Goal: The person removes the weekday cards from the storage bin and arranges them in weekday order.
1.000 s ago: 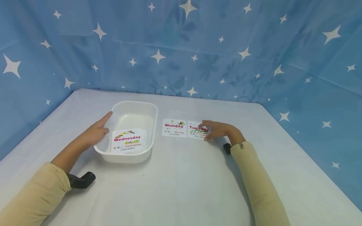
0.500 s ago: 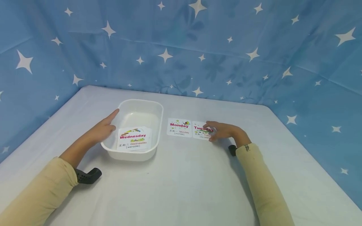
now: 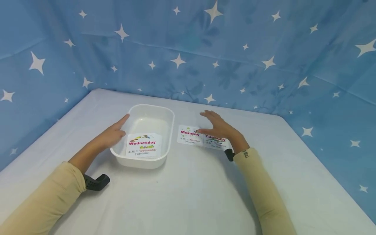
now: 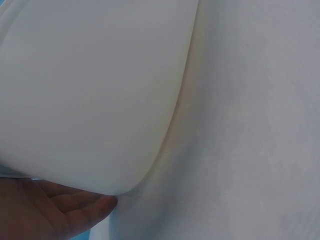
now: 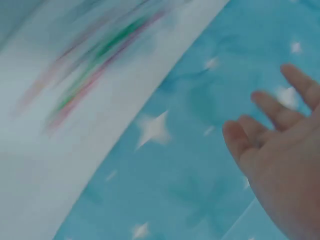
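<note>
Against starry curtain (image 3: pixel 188 39), rests left hand (image 3: pixel 110 137) at tub (image 3: pixel 141 164), grip unclear; spreads empty right hand (image 3: pixel 221 128) over cards (image 3: pixel 209 142). Risks skewing them, brushing low.

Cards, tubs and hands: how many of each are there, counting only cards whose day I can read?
Cards: 3 (Monday card, Tuesday card, Wednesday card; any beneath can't be counted)
Tub: 1
Hands: 2 (left hand, right hand)
Total: 6

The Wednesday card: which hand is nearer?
Left. The left hand holds the white tub, left of the Wednesday card inside it; the right hand is farther right, near the Tuesday card.
</note>
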Demonstrator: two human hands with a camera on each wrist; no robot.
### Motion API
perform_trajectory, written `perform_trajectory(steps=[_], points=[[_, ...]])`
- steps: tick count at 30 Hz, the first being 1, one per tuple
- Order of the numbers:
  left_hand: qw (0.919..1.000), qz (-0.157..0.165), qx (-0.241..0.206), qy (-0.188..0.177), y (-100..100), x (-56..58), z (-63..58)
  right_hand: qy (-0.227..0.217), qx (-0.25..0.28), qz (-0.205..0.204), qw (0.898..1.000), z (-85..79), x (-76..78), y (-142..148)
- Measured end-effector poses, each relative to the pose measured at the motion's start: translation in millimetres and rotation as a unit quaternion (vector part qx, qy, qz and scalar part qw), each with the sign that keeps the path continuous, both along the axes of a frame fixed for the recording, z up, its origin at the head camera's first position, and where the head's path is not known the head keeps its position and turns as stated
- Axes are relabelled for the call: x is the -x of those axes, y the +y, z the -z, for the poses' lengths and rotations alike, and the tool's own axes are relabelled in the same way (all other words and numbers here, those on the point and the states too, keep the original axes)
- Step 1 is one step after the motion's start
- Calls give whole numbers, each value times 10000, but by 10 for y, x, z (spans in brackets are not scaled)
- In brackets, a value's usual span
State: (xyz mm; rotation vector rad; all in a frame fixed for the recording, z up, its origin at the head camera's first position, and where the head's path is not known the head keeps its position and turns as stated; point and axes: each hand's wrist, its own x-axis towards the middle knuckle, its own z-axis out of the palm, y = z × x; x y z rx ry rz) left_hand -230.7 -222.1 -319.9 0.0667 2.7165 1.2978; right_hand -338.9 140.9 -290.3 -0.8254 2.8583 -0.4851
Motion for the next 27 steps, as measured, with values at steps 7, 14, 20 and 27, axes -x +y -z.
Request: perform_trajectory(steps=[7,14,20,27], points=[[10000,57,-35,66,0,15,24,170,-252,-719,9970,-132,-233,-982],[9997,137,-62,200,-17,8,15,-424,-2267,-1489,9616,27,-521,-1719],[9997,142,17,190,-8,9,-11,-720,-2698,-1364,9505,97,-546,-1861],[9996,205,-75,154,-29,19,3,-411,-2657,-1570,9503,118,-548,-1835]])
